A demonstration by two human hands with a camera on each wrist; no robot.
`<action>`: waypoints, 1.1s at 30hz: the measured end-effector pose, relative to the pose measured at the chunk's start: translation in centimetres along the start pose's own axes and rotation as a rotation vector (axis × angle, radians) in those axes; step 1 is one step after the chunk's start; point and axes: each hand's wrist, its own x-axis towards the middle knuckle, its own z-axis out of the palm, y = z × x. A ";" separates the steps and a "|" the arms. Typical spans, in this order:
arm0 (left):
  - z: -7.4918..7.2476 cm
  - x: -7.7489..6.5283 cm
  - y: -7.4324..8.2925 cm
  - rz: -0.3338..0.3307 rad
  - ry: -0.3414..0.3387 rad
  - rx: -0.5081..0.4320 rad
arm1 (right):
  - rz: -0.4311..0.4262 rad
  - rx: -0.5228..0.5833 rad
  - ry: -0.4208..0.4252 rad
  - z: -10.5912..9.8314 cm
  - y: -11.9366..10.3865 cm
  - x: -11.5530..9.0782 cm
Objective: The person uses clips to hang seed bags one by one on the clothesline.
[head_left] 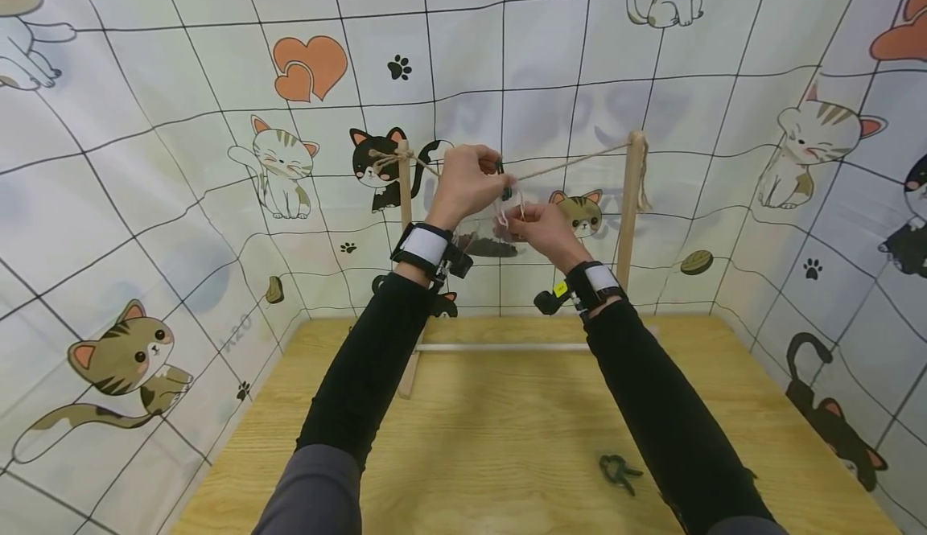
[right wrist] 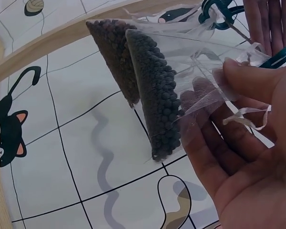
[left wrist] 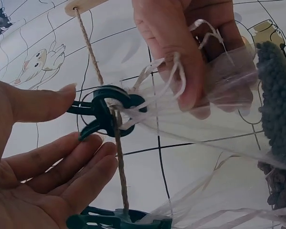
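My left hand (head_left: 463, 185) pinches the handles of a dark green plant clip (left wrist: 105, 112), thumb on one side and fingers on the other. The clip sits around a twine rope (head_left: 575, 162) and the gathered top of a sheer drawstring bag (right wrist: 155, 95) holding small dark pellets. In my right hand (head_left: 546, 229), the bag's thin fabric is held between thumb and fingers, with pale ribbon loops beside them. A second sheer bag (right wrist: 117, 57), filled with brownish pellets, hangs beyond it. Another green clip (left wrist: 119, 222) is on the rope near that bag.
Two wooden posts (head_left: 628, 221) carry the rope, and a white rod (head_left: 507, 347) runs low between them. On the wooden table (head_left: 471, 438) lies a loose green clip (head_left: 617, 472), near the right forearm. A cat-printed cloth (head_left: 463, 52) surrounds the table.
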 end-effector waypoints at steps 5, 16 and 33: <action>-0.1 -0.1 0.0 0.025 -0.040 0.003 | 0.000 -0.016 -0.026 -0.1 0.3 -0.2; -0.1 -0.2 0.0 0.020 -0.106 0.002 | 0.006 0.029 -0.076 -0.3 0.9 -0.6; 0.2 -1.0 -0.9 0.260 -0.176 -0.039 | -0.124 -0.057 -0.125 -1.0 2.4 -1.3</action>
